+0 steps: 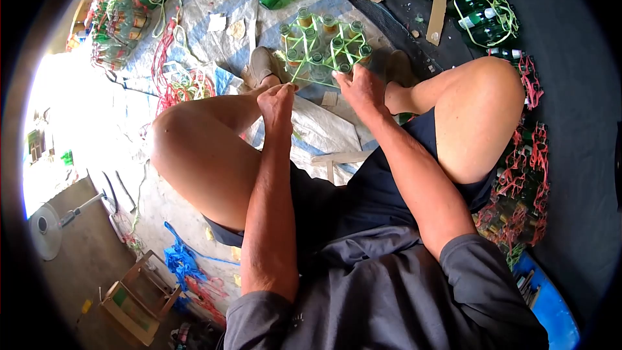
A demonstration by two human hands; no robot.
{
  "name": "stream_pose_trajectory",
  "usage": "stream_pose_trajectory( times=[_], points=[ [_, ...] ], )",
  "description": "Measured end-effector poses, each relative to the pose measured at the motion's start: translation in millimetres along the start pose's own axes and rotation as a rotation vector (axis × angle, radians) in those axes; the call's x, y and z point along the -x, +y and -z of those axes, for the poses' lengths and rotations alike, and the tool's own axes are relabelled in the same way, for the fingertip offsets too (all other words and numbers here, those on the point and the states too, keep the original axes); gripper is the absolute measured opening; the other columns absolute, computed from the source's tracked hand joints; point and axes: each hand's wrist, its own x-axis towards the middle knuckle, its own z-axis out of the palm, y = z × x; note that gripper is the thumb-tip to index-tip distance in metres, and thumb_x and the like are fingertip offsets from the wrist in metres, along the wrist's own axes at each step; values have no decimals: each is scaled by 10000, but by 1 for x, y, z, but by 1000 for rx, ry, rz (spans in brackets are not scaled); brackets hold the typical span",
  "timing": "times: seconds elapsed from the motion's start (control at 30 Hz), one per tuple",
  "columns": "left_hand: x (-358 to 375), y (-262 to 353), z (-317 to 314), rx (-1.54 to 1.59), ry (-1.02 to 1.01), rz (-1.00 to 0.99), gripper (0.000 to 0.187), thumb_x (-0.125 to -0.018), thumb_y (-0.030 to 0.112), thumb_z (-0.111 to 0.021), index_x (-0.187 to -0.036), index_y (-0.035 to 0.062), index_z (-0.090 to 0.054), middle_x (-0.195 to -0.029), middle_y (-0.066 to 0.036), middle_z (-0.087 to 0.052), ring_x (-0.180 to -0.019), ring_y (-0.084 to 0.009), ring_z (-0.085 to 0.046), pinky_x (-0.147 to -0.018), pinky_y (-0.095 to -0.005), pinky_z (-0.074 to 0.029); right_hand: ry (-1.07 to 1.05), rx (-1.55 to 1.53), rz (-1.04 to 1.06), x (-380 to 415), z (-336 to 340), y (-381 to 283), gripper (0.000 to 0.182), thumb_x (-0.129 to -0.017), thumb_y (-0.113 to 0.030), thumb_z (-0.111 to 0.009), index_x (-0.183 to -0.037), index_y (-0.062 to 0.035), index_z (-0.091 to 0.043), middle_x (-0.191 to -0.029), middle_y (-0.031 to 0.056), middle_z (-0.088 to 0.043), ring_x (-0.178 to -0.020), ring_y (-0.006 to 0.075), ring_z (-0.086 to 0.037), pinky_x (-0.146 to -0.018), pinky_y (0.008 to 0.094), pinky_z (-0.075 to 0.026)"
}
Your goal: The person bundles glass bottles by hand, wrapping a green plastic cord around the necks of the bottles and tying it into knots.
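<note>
My left fingertips are turned away from me, and the bottles' lower parts are hard to make out beneath their necks. My left hand (277,100) is closed in a fist and looks to be pinching the green strap (317,83); the exact hold is hidden. My right hand (361,89) is bent at the near right edge of the bottles (337,45), its thumb beside a bottle mouth; I can't tell whether it grips the strap or glass. The bottles stand bunched just beyond my hands, between my shoes (262,65), the right shoe mostly in shadow. They are round, clear glass, and the flat, narrow strap crisscrosses around their necks. Under them lies a wrinkled, blue-and-white sheet (327,123). Glare washes out the far left, and the dark rim of the view cuts off the netted bottles (120,29) there.
</note>
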Motion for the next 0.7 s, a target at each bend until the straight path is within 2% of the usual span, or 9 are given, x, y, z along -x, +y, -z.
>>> stream_pose_trajectory(
  times=[0.03,0.17,0.33,0.47,0.57,0.63,0.7],
  points=[
    [-1,3,-1,-6,-1,4,297,-824,207,-713,-879,-77,-779,-660,16,-562,-618,-94,-472,-593,-279,-366,-8,49,13,-3,7,-5,457,-899,-468,-727,-894,-14,-676,-864,237,-739,-849,418,-728,-737,510,-570],
    [0,3,0,-7,-10,-39,279,-817,196,-718,-868,-70,-783,-643,16,-557,-605,-96,-472,-580,-279,-362,39,146,122,-5,10,-4,353,-941,-391,-690,-925,-38,-687,-847,221,-744,-814,404,-738,-698,504,-578],
    [4,0,-9,-72,61,-123,276,-810,186,-716,-881,-71,-790,-637,9,-573,-589,-97,-481,-569,-274,-373,25,160,133,-12,12,1,324,-955,-359,-677,-951,-36,-673,-870,221,-744,-824,409,-738,-701,511,-579],
    [11,-2,-13,-81,34,-128,273,-810,176,-711,-882,-75,-792,-643,6,-597,-587,-104,-499,-572,-280,-397,18,159,138,-21,18,2,305,-958,-334,-676,-962,-29,-659,-875,220,-742,-826,415,-737,-703,515,-580],
    [27,2,-20,-120,14,-132,271,-818,163,-707,-900,-81,-791,-654,-6,-625,-597,-109,-519,-582,-290,-418,93,123,148,-27,15,9,319,-929,-342,-709,-901,-26,-670,-819,222,-734,-802,439,-722,-697,543,-569],
    [35,-2,-29,-158,13,-180,276,-838,146,-691,-934,-96,-783,-689,-51,-685,-634,-130,-578,-624,-296,-468,77,124,121,-31,22,11,281,-933,-309,-699,-948,-29,-671,-875,226,-741,-849,435,-724,-726,540,-569],
    [49,-3,-40,-144,22,-182,276,-842,147,-687,-929,-97,-780,-686,-54,-684,-640,-132,-583,-633,-296,-473,65,139,89,-34,29,13,266,-934,-293,-693,-974,-31,-671,-905,232,-743,-876,432,-724,-741,537,-569]
  ],
)
